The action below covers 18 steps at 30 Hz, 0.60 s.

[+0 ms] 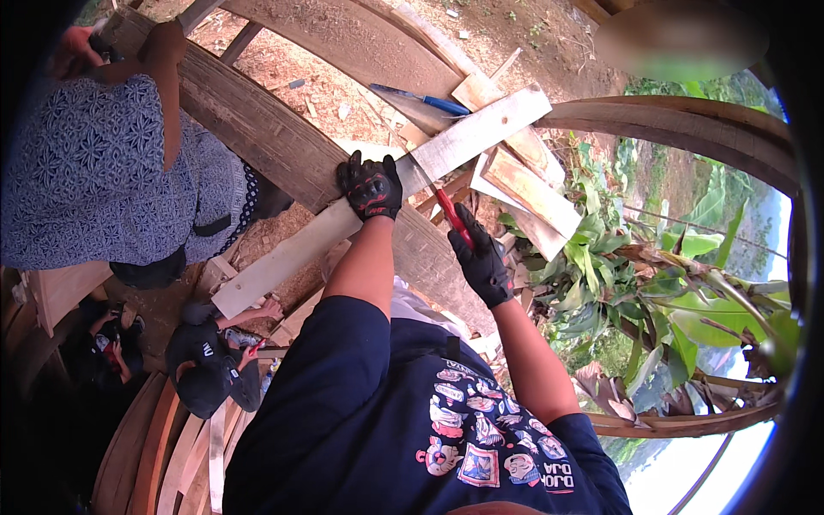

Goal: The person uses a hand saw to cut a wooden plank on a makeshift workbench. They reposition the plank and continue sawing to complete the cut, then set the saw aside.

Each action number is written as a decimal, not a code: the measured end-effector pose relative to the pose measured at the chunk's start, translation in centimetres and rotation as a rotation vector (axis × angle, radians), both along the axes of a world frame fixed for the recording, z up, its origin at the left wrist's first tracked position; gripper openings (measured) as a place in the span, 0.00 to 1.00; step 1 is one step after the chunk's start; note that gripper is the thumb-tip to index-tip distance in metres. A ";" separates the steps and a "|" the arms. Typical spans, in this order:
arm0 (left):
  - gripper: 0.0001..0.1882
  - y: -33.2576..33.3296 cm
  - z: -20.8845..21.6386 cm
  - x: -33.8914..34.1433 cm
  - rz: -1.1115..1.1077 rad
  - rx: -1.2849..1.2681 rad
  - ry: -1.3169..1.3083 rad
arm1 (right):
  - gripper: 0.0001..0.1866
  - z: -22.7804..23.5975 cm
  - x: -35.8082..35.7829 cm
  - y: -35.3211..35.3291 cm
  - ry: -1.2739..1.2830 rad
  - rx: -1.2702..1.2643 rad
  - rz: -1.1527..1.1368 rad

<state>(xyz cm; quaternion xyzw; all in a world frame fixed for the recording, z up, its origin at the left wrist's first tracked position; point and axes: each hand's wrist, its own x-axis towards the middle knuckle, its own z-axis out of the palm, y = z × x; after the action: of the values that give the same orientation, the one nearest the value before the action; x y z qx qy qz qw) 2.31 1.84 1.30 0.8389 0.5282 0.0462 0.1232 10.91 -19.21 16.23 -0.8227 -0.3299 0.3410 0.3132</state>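
Left hand (pixel 372 186), black glove w/ red trim, lies flat w/ fingers spread on the pale plank (pixel 378 202), pinning it across the heavy beam (pixel 283 142). Right hand (pixel 481 262), plain black glove, is fisted round the red handle of a handsaw (pixel 433 193); blade runs up toward 11 o'clock and meets the plank's near edge just beside our left fingertips. Plank lies diagonal, one end at 1 o'clock over the offcut boards (pixel 528 184), other end at 8 o'clock, hanging past the beam.

Risks as we judge them: blade sits v. close to the left hand, so a skip out of the kerf could run onto the glove. Plank is held by palm pressure only (no clamp seen), so a hard stroke could pivot it on the beam and bind the saw. Long end at 8 o'clock is unsupported, and a seated person in a dark cap (pixel 206 365) is right below; a dropped piece could land there. Another person in a blue patterned top (pixel 94 172) stands at 10 o'clock, close to the plank's swing.
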 end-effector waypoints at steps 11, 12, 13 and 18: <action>0.34 -0.2 0.3 -0.1 0.029 -0.031 0.016 | 0.26 11.5 -3.4 -2.0 -0.242 -0.049 0.012; 0.34 -0.3 0.2 -0.2 0.035 -0.005 -0.009 | 0.26 12.3 -3.3 -2.1 -0.239 -0.036 0.000; 0.34 -0.4 0.1 -0.1 0.041 0.022 -0.035 | 0.25 13.1 -3.1 -1.9 -0.236 -0.023 -0.012; 0.33 -0.1 -0.1 0.0 -0.004 -0.025 0.032 | 0.24 14.7 -1.2 2.2 -0.245 -0.071 0.004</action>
<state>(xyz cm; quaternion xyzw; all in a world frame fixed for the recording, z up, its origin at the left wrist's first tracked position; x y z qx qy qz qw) 2.27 1.77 1.17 0.8389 0.5291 0.0257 0.1253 9.69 -17.03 30.90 -0.8681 -0.3553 0.2498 0.2405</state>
